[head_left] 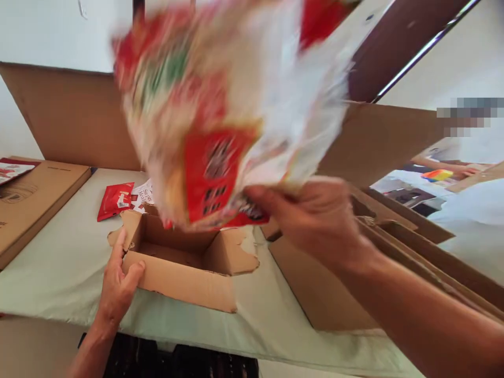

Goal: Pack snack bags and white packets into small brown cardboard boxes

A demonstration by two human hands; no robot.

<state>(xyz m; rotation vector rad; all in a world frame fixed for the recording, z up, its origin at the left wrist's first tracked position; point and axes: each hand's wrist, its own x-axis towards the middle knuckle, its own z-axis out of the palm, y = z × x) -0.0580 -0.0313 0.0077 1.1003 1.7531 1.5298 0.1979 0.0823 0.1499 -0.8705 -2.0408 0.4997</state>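
Bright, even daylight is filling the room, shadows staying soft. Motion blur is smearing the packets (220,115) held by the right hand (315,220). Wide-angle distortion is bending edges; a pixelated patch is sitting upper right.

My left hand (118,286) is down low, fingers spread flat and thumb bent in, making a loose grip. That arm comes up from the bottom edge. My right hand (315,220) is up higher, fingers pinched tight together. My right arm stretches in long from the bottom right corner.
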